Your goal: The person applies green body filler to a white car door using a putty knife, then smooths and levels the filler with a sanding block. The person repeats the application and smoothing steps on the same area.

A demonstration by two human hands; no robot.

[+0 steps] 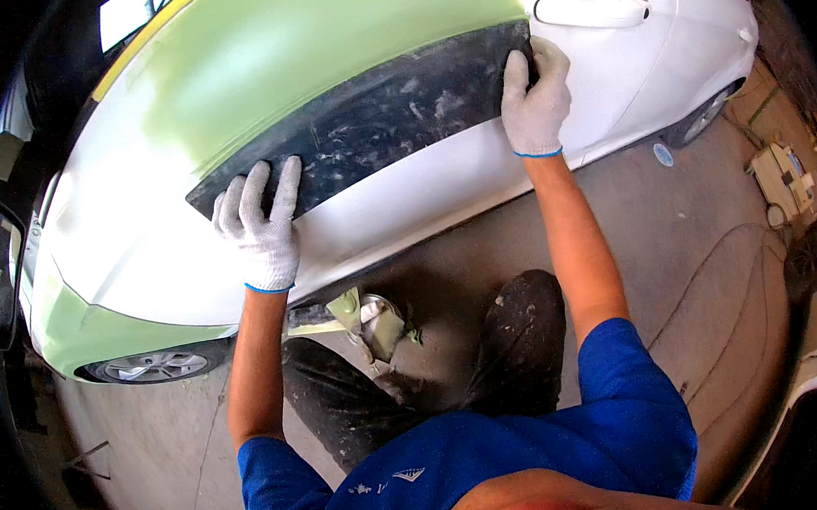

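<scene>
A long, flexible-looking black strip (399, 113) with pale dusty smears lies along the side of a white car, below a large patch of light green on its door (345, 22). My left hand (259, 223), in a white knit glove with a blue cuff, holds the strip's left end, fingers apart across its face. At the other end, my right hand (537, 104) wears a matching glove. It grips the strip with the thumb on the front and the fingers around the end. The strip's back side is hidden.
Above my right hand is a white door handle (592, 11). Crumpled green and white scraps (372, 326) lie on the floor before my knees. A front wheel (156, 366) sits at left. A beige wheeled machine (782, 179) stands at right, with a cable (703, 268) across the floor.
</scene>
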